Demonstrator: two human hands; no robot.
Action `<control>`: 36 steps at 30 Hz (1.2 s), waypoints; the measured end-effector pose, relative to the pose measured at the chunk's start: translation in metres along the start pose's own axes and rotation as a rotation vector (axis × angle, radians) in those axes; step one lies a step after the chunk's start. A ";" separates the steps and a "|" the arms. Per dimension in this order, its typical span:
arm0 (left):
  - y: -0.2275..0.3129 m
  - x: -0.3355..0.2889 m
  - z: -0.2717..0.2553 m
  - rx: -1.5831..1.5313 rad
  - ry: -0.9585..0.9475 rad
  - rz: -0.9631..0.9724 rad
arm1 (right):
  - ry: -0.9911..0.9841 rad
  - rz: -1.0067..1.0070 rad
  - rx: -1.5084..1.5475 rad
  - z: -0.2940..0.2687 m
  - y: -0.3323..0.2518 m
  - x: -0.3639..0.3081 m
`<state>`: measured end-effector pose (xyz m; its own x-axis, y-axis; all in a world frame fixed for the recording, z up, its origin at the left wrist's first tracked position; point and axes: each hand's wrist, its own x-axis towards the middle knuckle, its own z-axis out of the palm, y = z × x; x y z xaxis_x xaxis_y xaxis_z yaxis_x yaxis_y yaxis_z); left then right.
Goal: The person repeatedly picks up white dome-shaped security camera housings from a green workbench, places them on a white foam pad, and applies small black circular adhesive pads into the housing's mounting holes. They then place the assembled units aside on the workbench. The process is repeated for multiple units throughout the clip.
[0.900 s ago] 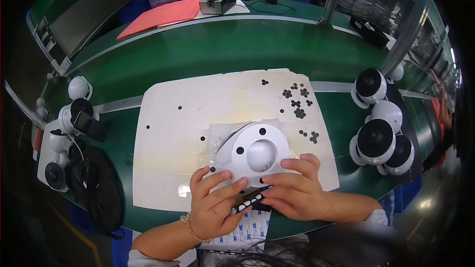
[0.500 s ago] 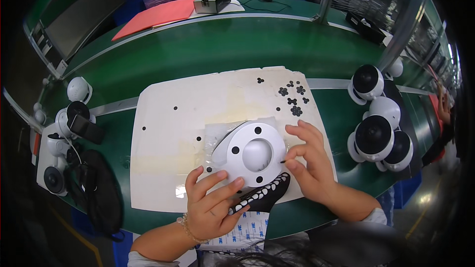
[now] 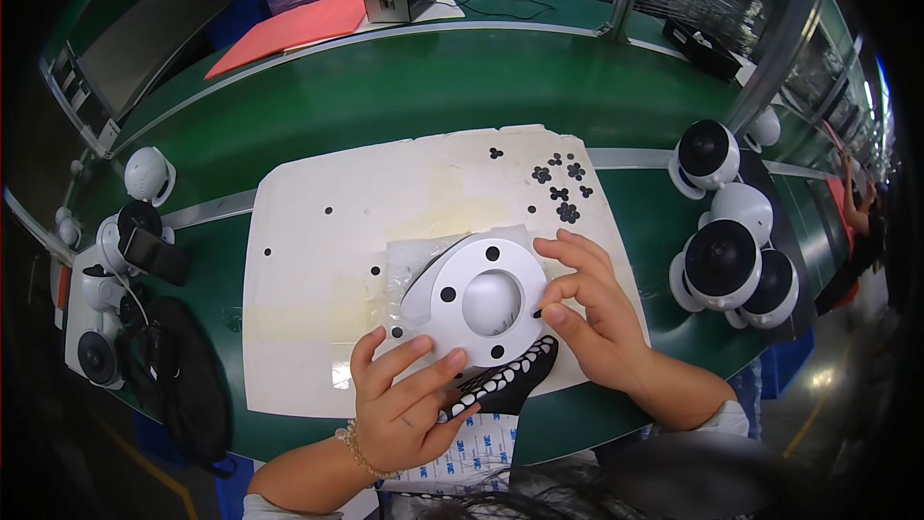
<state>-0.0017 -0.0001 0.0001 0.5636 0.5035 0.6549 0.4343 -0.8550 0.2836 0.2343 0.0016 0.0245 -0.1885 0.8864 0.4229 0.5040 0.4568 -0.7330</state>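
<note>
A white ring-shaped base [image 3: 525,274] with a round middle opening lies on a clear plastic bag [image 3: 397,255]. Black round pads show on its face, one of them a left-hand pad [image 3: 449,295]. My left hand [image 3: 397,414] rests its fingertips on the ring's lower left edge. Between its fingers and thumb runs a black sheet with white round spots [image 3: 520,366], partly hidden under the ring. My right hand [image 3: 602,327] pinches a small black round pad [image 3: 537,314] at the ring's right edge.
A pale board [image 3: 308,308] lies under the work, with loose black pads [image 3: 569,215] at its far right. White cameras [image 3: 720,265] stand at right, and more cameras [image 3: 149,175] at left beside a black pouch [image 3: 192,366]. Printed backing paper [image 3: 472,453] lies near me.
My right hand has turned slightly, bringing the pinched black pad up to the ring's right edge. The whole view has shifted a little; my left hand stays on the ring.
</note>
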 end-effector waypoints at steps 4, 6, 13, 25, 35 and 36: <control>0.002 0.000 0.001 -0.002 0.018 -0.038 | -0.002 -0.018 -0.033 -0.001 -0.001 0.001; 0.003 0.000 0.002 0.003 0.025 -0.061 | 0.014 -0.054 -0.087 -0.001 -0.001 0.000; 0.004 0.001 0.001 0.016 0.031 -0.077 | 0.044 -0.324 -0.345 -0.005 0.016 -0.002; 0.003 0.002 0.001 0.012 0.036 -0.076 | 0.149 -0.483 -0.626 -0.005 0.013 -0.006; -0.001 0.002 -0.003 -0.072 0.001 -0.071 | -0.101 0.529 0.814 0.017 0.015 0.005; -0.001 0.002 -0.005 -0.095 -0.010 -0.045 | -0.094 0.559 0.860 0.014 0.016 0.010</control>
<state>-0.0039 0.0009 0.0047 0.5523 0.5424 0.6331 0.3909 -0.8393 0.3779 0.2282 0.0184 0.0094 -0.1961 0.9741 -0.1125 -0.2265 -0.1567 -0.9613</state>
